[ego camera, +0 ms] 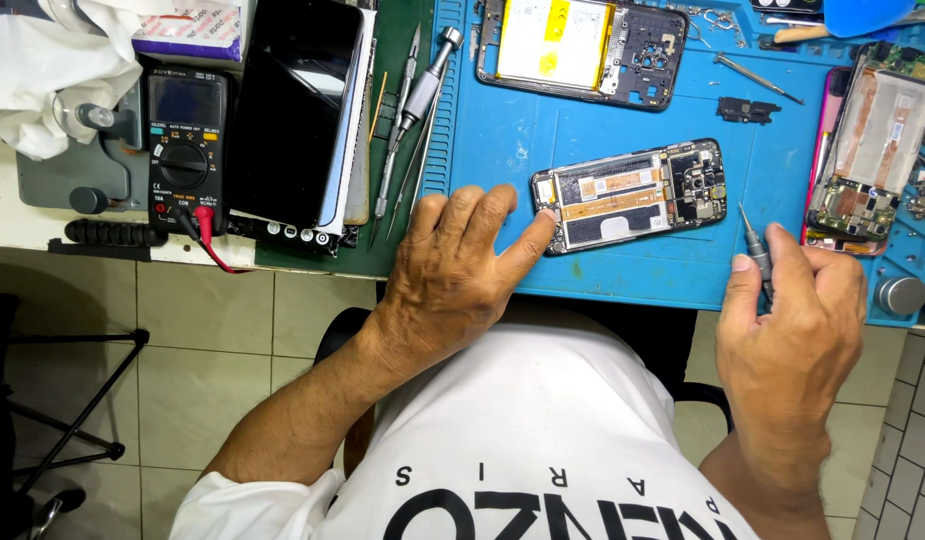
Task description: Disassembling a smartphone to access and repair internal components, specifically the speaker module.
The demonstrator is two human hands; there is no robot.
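Observation:
An opened phone with its back off lies flat on the blue work mat, showing ribbon cables and a circuit board. My left hand rests on the mat's near edge, its fingertips touching the phone's left end. My right hand is closed around a small grey screwdriver, tip pointing up and away, just right of the phone and apart from it.
A second opened phone lies at the mat's far side, a third at the right. A black multimeter, a dark tablet, screwdrivers and tweezers sit left. Loose small parts lie on the mat.

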